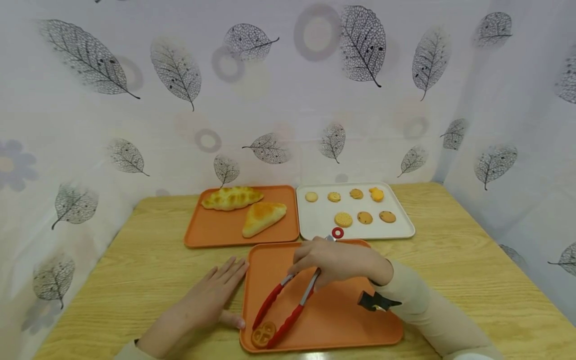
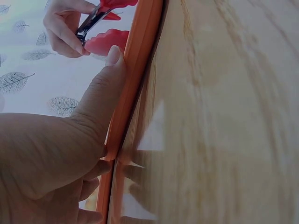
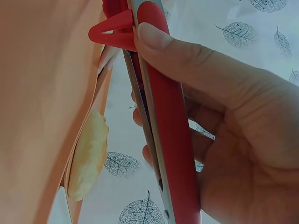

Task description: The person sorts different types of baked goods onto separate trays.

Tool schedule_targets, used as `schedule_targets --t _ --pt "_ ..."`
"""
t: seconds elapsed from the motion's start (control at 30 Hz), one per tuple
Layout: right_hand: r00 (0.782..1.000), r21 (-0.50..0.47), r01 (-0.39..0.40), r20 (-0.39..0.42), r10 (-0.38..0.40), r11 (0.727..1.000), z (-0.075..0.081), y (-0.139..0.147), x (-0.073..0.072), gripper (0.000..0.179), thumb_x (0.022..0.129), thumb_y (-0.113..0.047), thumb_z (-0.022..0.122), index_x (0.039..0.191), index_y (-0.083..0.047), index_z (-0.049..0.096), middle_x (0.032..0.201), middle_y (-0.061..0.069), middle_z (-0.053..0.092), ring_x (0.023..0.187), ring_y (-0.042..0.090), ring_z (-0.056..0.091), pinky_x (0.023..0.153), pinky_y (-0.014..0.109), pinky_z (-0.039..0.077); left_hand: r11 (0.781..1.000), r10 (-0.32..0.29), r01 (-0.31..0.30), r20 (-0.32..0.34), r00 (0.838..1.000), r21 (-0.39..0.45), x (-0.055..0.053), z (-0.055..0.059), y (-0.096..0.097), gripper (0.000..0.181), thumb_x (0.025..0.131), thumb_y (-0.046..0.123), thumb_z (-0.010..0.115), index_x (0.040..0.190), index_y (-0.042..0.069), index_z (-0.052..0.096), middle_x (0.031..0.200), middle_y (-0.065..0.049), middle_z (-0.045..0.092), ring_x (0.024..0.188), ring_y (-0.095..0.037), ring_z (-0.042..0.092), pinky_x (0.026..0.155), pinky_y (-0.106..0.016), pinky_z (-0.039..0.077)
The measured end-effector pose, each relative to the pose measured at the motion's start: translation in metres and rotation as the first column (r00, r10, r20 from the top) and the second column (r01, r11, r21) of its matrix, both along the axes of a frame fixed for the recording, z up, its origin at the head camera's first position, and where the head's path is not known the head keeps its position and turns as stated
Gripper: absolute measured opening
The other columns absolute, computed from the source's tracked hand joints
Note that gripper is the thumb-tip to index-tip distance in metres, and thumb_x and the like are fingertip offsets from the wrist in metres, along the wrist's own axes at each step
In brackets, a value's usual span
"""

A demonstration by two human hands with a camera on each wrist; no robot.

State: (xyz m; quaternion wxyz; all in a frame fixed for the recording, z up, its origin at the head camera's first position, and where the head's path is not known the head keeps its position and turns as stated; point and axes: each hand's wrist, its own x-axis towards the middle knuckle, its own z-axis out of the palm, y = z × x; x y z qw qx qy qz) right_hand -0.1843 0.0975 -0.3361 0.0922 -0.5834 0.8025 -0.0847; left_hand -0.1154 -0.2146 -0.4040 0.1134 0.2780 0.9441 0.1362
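My right hand (image 1: 335,261) grips a pair of red and silver tongs (image 1: 308,292) over the front orange tray (image 1: 351,315). The red arms spread on either side of a small brown pretzel-shaped biscuit (image 1: 264,334) in the tray's near left corner. In the right wrist view, thumb and fingers wrap the tongs' red grip (image 3: 173,126). My left hand (image 1: 211,292) lies beside the tray's left edge, fingers straight and the thumb against the rim, as the left wrist view also shows on the orange rim (image 2: 135,65).
Behind on the left, a second orange tray (image 1: 211,232) bears a long braided bread (image 1: 231,198) and a triangular bread (image 1: 263,218). A white tray (image 1: 315,220) at the back right holds several biscuits (image 1: 343,219). A leaf-patterned cloth (image 1: 288,100) hangs behind the wooden table (image 1: 130,280).
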Motion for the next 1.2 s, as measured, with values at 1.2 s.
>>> schedule_targets --t 1.2 --pt "0.958 -0.253 0.202 -0.151 -0.245 0.946 0.031 0.066 -0.044 0.047 0.069 -0.024 0.088 0.113 -0.014 0.074 0.101 -0.002 0.068 0.087 0.014 0.055 0.076 0.029 0.047 1.000 0.016 -0.016 0.052 0.999 -0.007 -0.002 0.002 0.000 0.122 0.067 0.081 0.055 0.156 0.007 0.019 0.162 -0.015 0.020 0.151 -0.036 0.014 0.115 -0.065 0.023"
